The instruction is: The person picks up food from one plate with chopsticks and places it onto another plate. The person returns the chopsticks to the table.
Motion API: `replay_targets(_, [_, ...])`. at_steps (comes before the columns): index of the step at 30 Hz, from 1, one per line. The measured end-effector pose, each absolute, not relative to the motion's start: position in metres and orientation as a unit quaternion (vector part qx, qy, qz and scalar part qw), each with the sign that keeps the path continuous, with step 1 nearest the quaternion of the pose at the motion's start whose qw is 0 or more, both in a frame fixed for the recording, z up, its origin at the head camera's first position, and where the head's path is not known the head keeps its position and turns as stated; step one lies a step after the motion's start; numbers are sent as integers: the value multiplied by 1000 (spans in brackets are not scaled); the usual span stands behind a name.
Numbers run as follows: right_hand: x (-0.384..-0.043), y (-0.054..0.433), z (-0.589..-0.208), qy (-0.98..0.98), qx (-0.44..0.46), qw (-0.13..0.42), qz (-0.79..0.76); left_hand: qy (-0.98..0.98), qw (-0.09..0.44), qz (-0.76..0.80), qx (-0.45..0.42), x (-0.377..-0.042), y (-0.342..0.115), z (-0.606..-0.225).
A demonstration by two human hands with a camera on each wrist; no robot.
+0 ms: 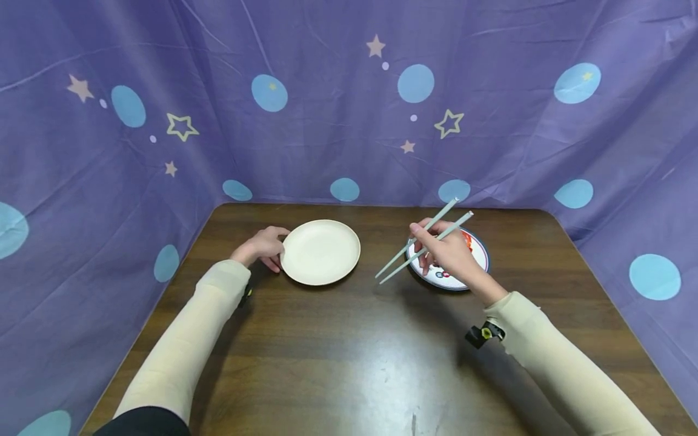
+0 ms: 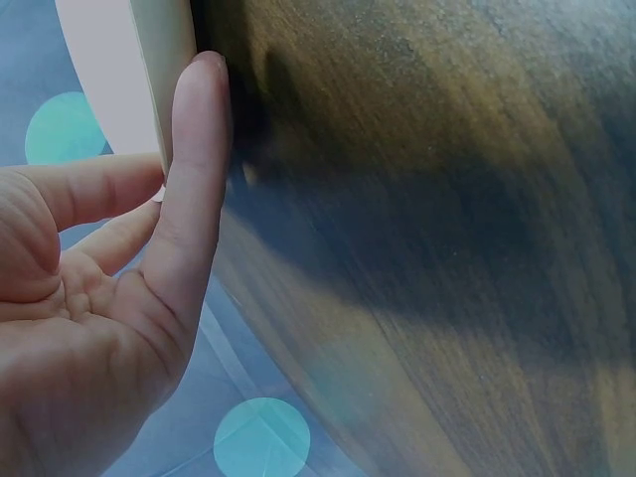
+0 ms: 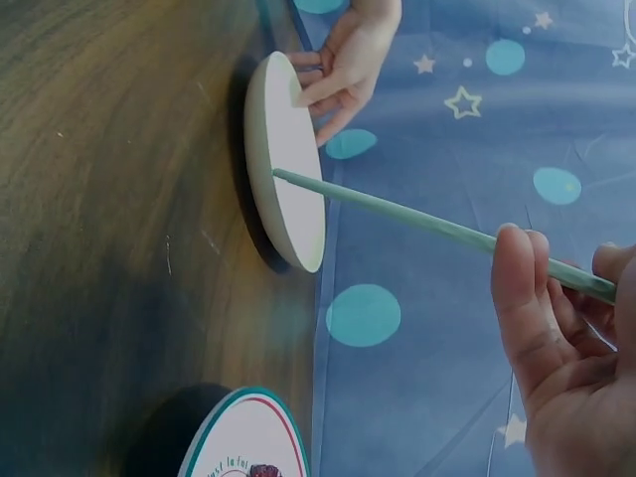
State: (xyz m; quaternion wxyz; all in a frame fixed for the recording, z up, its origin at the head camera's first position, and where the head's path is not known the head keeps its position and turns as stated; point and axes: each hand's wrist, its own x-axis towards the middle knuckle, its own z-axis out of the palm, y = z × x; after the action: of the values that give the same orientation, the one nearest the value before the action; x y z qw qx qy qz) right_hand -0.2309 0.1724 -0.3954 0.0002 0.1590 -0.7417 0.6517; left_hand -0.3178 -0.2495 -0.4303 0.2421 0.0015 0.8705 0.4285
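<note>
An empty cream plate lies on the brown wooden table. My left hand rests at its left rim, fingers straight against the plate's edge. My right hand holds a pair of pale green chopsticks, tips pointing left and down toward the table between the two plates. Under that hand sits a white patterned plate with a dark rim and some red food, mostly hidden. In the right wrist view the chopstick points at the cream plate.
Purple cloth with blue dots and stars walls the table at the back and both sides. The near half of the tabletop is bare wood.
</note>
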Motion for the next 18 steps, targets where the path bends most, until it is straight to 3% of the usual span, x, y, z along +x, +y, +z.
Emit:
replay_targets(5, [-237, 179, -395, -724, 152, 0, 673, 869, 249, 428, -1, -318, -249, -433])
replay_targets(18, [-254, 187, -390, -725, 171, 61, 665, 871, 241, 429, 2, -319, -250, -429])
